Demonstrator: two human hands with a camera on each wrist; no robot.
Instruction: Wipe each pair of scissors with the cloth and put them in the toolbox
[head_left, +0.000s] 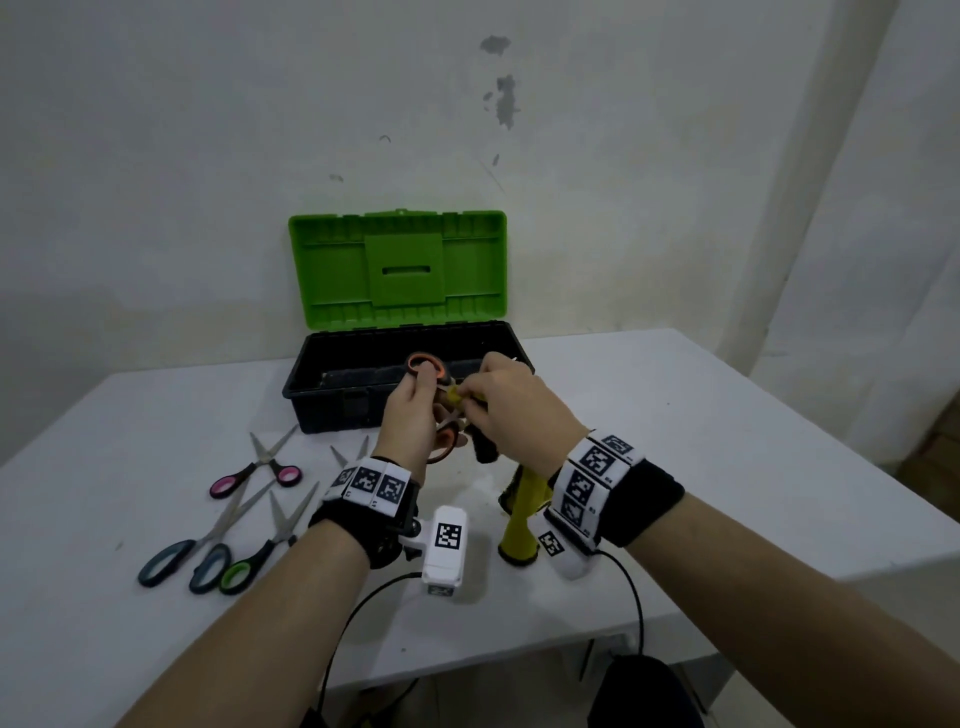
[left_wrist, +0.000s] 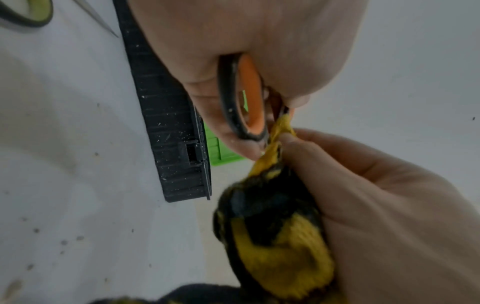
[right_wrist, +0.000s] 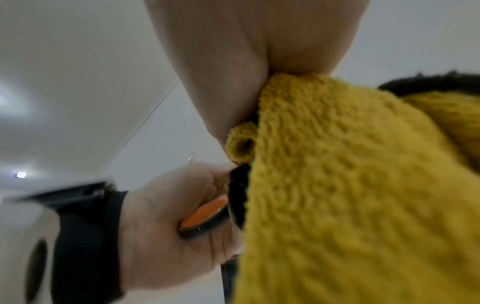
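My left hand grips the orange-handled scissors by their handles, just in front of the toolbox. The orange loop shows between its fingers in the left wrist view. My right hand pinches the yellow and black cloth around the scissors' blades, which are hidden. The cloth hangs down from that hand to the table. The toolbox is black with its green lid standing open.
More scissors lie on the white table at the left: a pink-handled pair, a blue-grey-handled pair and a green-handled pair. Another pair's blade tips show behind my left wrist. A wall stands close behind the toolbox.
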